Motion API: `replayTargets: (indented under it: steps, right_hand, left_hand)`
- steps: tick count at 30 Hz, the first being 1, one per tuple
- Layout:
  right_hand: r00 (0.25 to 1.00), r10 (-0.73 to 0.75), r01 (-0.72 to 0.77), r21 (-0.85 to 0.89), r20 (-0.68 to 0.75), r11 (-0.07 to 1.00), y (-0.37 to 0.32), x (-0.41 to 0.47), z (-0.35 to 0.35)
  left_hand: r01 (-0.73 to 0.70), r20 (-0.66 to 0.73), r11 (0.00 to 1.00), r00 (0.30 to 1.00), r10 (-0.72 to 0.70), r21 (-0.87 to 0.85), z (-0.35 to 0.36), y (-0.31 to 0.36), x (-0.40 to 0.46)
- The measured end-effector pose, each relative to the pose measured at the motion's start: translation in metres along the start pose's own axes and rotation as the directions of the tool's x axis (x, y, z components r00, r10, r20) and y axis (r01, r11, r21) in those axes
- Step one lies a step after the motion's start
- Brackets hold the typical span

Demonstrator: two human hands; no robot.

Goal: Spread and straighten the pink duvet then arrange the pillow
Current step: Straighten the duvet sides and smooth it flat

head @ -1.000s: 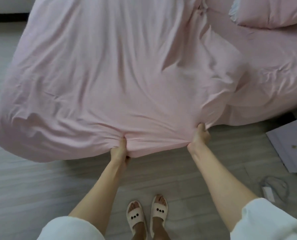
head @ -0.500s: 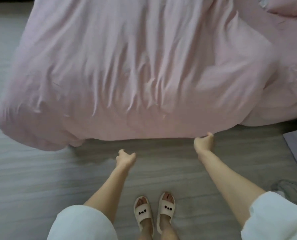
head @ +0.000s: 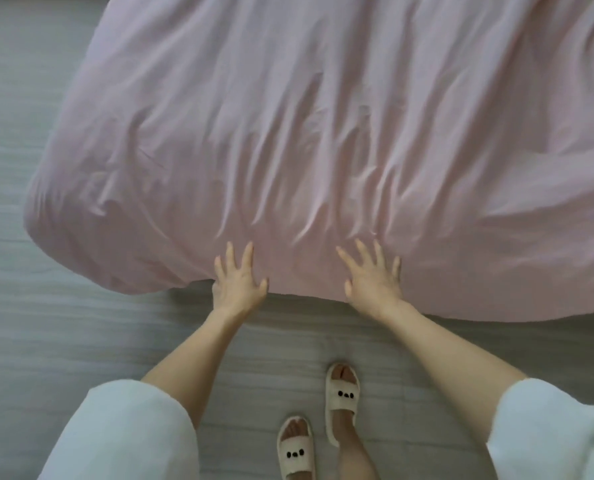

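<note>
Two slippers (head: 342, 393) on the floor (head: 46, 323), nearest. Two hands, left hand (head: 238, 282) and right hand (head: 375, 280), both open with fingers spread, palms flat at the near edge of the bed, gripping nothing; apparently pressing out creases. One pink duvet (head: 323, 116), covering the bed, wrinkled lengthwise. Pillow: none in view.

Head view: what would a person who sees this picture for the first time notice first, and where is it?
The pink duvet fills the upper part of the frame, with long wrinkles running toward its near edge. There the left hand and right hand lie open on it, fingers spread. Below, on the grey floor, stand two cream slippers with dark dots.
</note>
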State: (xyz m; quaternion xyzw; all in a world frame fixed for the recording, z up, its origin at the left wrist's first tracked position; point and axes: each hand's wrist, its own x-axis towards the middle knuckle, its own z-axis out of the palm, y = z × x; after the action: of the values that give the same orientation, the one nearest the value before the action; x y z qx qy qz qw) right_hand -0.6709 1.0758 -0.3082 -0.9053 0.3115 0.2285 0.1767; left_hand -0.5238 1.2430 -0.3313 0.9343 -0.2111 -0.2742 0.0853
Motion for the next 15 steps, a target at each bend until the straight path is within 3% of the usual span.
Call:
replayTargets:
  steps: [3, 6, 9, 12, 15]
  right_hand:
    - [0.983, -0.182, 0.173, -0.187, -0.032, 0.967, -0.005, 0.040, 0.000]
    - [0.976, -0.198, 0.180, -0.190, -0.086, 0.965, -0.007, 0.080, 0.008]
    - [0.989, -0.128, 0.106, -0.242, -0.076, 0.964, -0.008, 0.092, 0.026]
    - [0.963, -0.235, 0.178, -0.340, -0.135, 0.923, -0.022, 0.085, 0.044]
    - [0.935, -0.295, 0.229, -0.302, -0.194, 0.925, -0.051, 0.092, 0.033]
  left_hand:
    - [-0.068, -0.131, 0.993, 0.988, 0.081, 0.101, -0.001, 0.005, 0.034]
    - [-0.090, -0.255, 0.996, 0.963, 0.086, -0.004, 0.004, 0.014, 0.076]
    - [-0.060, -0.174, 0.976, 0.984, 0.023, -0.208, 0.024, 0.006, 0.095]
    - [-0.029, -0.033, 0.956, 0.999, 0.020, -0.290, 0.051, -0.025, 0.077]
    - [0.060, -0.133, 0.945, 0.985, -0.108, -0.322, 0.039, -0.062, 0.068]
